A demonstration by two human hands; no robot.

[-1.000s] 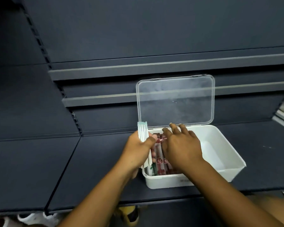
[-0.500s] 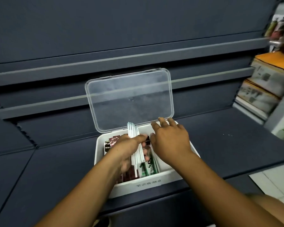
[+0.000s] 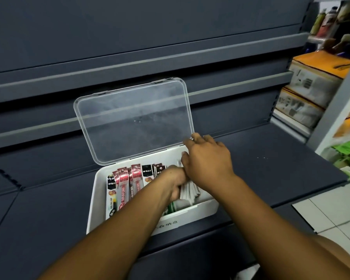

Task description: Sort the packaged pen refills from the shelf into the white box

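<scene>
The white box (image 3: 97, 201) stands on a dark shelf (image 3: 38, 209), its clear lid (image 3: 133, 120) raised behind it. Red and black refill packs (image 3: 122, 184) lie in its left half. My left hand (image 3: 175, 183) is inside the box, shut on a bundle of white refill packs (image 3: 188, 194) held low in the right half. My right hand (image 3: 207, 160) lies over the far end of that bundle with fingers bent onto it, near the lid's lower right corner. Green-printed packs (image 3: 172, 207) show beneath the bundle.
Dark shelf boards and rails run behind the box. To the right, stacked cardboard cartons (image 3: 309, 91) with orange tops fill a neighbouring shelf, bottles (image 3: 321, 19) stand above them, and green packets (image 3: 348, 154) lie lower. White floor tiles (image 3: 331, 215) show at lower right.
The left hand has lowered the white bundle from upright at the box's left side down into the right half. The right hand moved right with it. My view shifted right.
</scene>
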